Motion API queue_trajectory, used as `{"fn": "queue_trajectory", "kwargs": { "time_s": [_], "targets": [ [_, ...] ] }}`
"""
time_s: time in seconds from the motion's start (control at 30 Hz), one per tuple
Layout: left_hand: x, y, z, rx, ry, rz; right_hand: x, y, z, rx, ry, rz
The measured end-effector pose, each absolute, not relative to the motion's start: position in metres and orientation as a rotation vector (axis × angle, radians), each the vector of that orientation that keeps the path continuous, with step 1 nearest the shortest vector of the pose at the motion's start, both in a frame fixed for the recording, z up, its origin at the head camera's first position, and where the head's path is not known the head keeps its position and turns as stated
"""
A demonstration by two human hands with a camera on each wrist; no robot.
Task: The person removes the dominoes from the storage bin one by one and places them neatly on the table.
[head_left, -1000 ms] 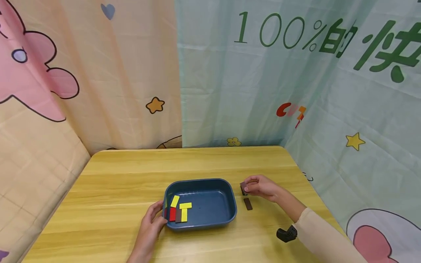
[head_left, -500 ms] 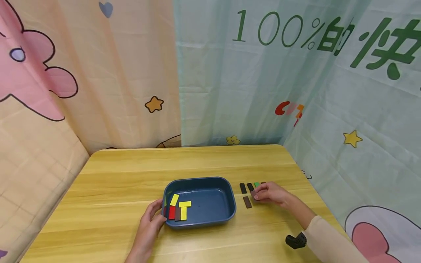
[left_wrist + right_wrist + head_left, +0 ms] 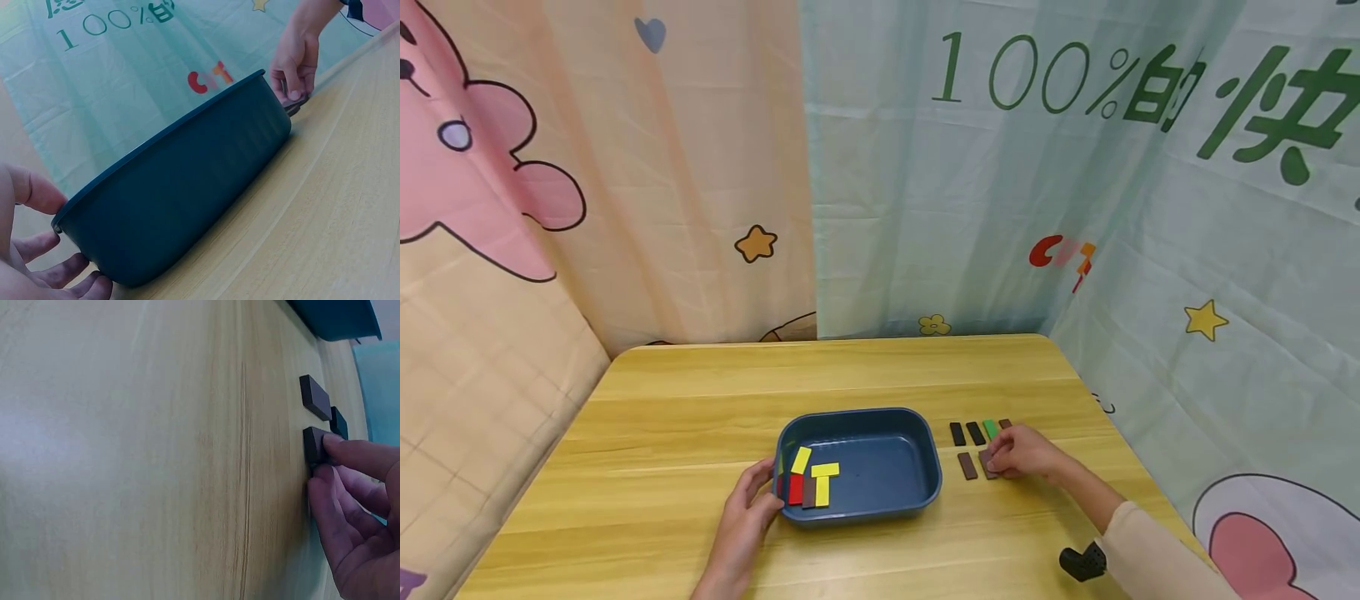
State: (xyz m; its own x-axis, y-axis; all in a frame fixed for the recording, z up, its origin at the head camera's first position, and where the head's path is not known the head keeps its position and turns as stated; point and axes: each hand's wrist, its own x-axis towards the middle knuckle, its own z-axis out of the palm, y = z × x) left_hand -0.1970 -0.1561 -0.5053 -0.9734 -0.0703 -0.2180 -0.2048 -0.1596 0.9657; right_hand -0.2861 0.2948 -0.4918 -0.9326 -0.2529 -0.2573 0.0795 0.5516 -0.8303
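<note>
A blue plastic bin [image 3: 883, 467] stands on the wooden table. My left hand [image 3: 741, 521] grips its left end, thumb at the rim [image 3: 169, 134] and fingers against the outer wall in the left wrist view. Inside, at the left, lie several flat rectangular blocks: yellow [image 3: 825, 470], red [image 3: 795, 489] and brown [image 3: 808, 492]. To the right of the bin, my right hand [image 3: 1028, 456] pinches a brown block [image 3: 314, 445] between thumb and fingertips, low over the tabletop. Just left of it lies another brown block [image 3: 967, 467].
Behind the brown blocks runs a row with two black blocks [image 3: 957, 434], a green block [image 3: 991, 430] and a dark reddish block [image 3: 1005, 424] partly behind my right hand. A black device [image 3: 1082, 562] shows at the right sleeve. Printed curtains [image 3: 925, 208] hang around the table [image 3: 700, 383].
My right hand has moved right and toward me with the brown block, from over the black blocks to beside the other brown block. The row behind has come into view. The left hand stays on the bin.
</note>
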Motion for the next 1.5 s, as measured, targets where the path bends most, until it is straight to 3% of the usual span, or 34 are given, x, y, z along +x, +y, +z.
{"fn": "queue_trajectory", "kwargs": {
  "time_s": [0.5, 0.97, 1.5],
  "targets": [
    [-0.197, -0.156, -0.505, -0.347, 1.998, 2.273, -0.284, 0.282, -0.495, 0.012, 2.538, -1.296],
    [-0.197, -0.158, -0.508, -0.339, 1.992, 2.264, -0.294, 0.281, -0.47, -0.195, 2.501, -1.327],
    [-0.198, -0.155, -0.504, -0.342, 1.994, 2.263, -0.311, 0.245, -0.444, -0.303, 2.533, -1.215]
  ]
}}
